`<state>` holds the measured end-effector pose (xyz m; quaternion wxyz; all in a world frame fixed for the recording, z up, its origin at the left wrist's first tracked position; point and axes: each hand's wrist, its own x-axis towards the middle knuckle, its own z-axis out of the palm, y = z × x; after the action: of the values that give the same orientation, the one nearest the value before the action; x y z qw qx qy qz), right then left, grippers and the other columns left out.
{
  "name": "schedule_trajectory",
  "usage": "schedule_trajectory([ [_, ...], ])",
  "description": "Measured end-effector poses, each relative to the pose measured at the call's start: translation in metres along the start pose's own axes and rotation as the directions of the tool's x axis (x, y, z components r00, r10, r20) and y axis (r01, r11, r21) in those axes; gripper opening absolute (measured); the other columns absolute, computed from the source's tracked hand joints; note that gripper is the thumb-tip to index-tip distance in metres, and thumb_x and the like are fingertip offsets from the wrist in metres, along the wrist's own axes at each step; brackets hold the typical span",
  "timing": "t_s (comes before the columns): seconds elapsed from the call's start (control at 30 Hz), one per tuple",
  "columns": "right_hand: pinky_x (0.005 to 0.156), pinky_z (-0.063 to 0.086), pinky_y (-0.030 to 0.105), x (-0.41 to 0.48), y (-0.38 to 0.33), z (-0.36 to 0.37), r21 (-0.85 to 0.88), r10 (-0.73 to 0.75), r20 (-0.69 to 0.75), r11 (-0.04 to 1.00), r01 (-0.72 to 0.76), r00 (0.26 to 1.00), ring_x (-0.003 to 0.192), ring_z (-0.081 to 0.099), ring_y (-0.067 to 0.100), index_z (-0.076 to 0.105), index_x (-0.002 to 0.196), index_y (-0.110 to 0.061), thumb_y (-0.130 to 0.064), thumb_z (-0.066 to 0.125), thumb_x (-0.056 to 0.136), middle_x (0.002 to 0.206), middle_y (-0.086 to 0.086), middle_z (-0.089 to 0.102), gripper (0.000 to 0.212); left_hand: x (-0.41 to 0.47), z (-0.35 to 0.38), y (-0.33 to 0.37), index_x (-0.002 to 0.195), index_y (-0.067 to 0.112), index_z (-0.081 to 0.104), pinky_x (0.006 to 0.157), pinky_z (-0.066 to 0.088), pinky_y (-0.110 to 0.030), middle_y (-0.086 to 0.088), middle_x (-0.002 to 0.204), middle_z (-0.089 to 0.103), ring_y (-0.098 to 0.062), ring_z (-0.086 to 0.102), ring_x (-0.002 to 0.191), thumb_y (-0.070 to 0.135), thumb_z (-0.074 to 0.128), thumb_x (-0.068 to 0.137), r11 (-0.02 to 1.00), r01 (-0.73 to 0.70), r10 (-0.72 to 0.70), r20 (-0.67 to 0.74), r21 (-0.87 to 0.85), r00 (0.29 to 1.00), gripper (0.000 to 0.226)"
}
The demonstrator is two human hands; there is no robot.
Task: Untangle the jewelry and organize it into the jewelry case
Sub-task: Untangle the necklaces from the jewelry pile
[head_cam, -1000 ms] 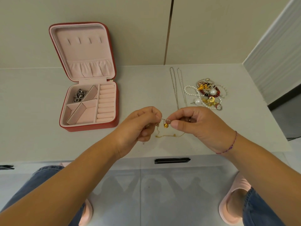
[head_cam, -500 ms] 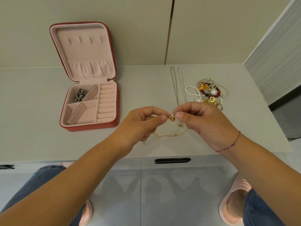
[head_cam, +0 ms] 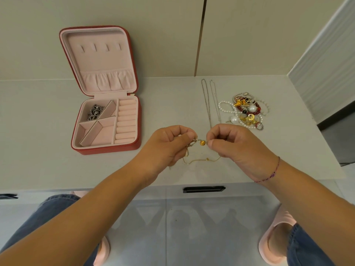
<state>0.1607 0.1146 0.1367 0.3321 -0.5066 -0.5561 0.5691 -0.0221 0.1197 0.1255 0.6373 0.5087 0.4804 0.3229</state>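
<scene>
My left hand (head_cam: 169,144) and my right hand (head_cam: 236,143) both pinch a thin gold chain (head_cam: 199,160) above the counter; a small gold bead (head_cam: 202,143) hangs between my fingertips and the rest of the chain droops in a loop below. The red jewelry case (head_cam: 107,148) lies open at the left, pink inside, with a silver piece (head_cam: 94,111) in its top-left compartment. A tangled pile of jewelry (head_cam: 246,112) with pearls, red beads and gold pieces lies at the right. Two thin silver chains (head_cam: 209,100) lie stretched out beside the pile.
The pale counter (head_cam: 38,150) meets a wall at the back and a ribbed panel (head_cam: 326,73) at the right. A black drawer handle (head_cam: 203,189) sits under the front edge. My knees in jeans and pink slippers (head_cam: 276,240) show below.
My hands have drawn slightly apart and the bead now sits in the gap between my fingertips. The chain's loop hangs a little lower. The case and pile have not moved.
</scene>
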Motion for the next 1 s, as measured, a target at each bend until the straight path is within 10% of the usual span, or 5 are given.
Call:
schedule_trajectory([
  [0.37, 0.049, 0.037, 0.017, 0.0051, 0.0023, -0.0005, 0.466, 0.038, -0.005, 0.884, -0.031, 0.999, 0.052, 0.045, 0.009, 0.062, 0.070, -0.011, -0.006, 0.058, 0.072, 0.075, 0.010, 0.060, 0.006, -0.0008, 0.0026, -0.0009, 0.074, 0.014, 0.051, 0.042, 0.020, -0.017, 0.005, 0.046, 0.033, -0.007, 0.022, 0.042, 0.025, 0.044, 0.099, 1.000, 0.023, -0.023, 0.123, 0.002, 0.992, 0.028],
  [1.0, 0.046, 0.035, 0.016, 0.0005, -0.0031, 0.0019, 0.350, 0.077, 0.048, 0.932, -0.089, 0.996, 0.046, 0.045, 0.009, 0.063, 0.075, -0.008, -0.003, 0.054, 0.087, 0.064, 0.007, 0.060, 0.016, -0.0027, 0.0007, 0.0024, 0.086, 0.016, 0.075, 0.041, 0.021, -0.018, 0.004, 0.042, 0.033, -0.013, 0.018, 0.043, 0.031, 0.070, 0.069, 0.994, -0.081, 0.081, -0.017, -0.068, 0.997, 0.023],
])
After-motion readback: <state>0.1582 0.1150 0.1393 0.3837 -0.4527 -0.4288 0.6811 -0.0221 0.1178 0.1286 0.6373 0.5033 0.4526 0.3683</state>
